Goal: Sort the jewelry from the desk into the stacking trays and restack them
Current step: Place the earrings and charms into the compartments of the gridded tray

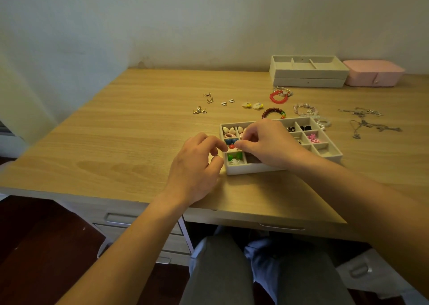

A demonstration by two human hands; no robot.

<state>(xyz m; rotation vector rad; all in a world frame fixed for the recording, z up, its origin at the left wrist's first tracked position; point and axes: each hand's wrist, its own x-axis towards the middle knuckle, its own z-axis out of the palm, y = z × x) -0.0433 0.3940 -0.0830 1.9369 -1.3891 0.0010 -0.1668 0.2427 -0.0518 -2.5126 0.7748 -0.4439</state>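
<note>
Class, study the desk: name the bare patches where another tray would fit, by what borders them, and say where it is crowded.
Widest: the desk from its left edge to the gold earrings and left hand. Next, the back strip between wall and earrings, left of the stacked trays. Crowded: behind and right of the compartment tray, with bracelets and necklaces.

Wearer's own view: left hand (197,165) and right hand (269,142) are bare. The left forearm (130,239) and right forearm (362,188) are uncovered as far as the frame edges. Both legs are in plain grey trousers (220,270) of smooth, unpatterned fabric. Crumpled light blue cloth (262,258) shows between the thighs and at the left thigh's outer side; garment type cannot be told.
</note>
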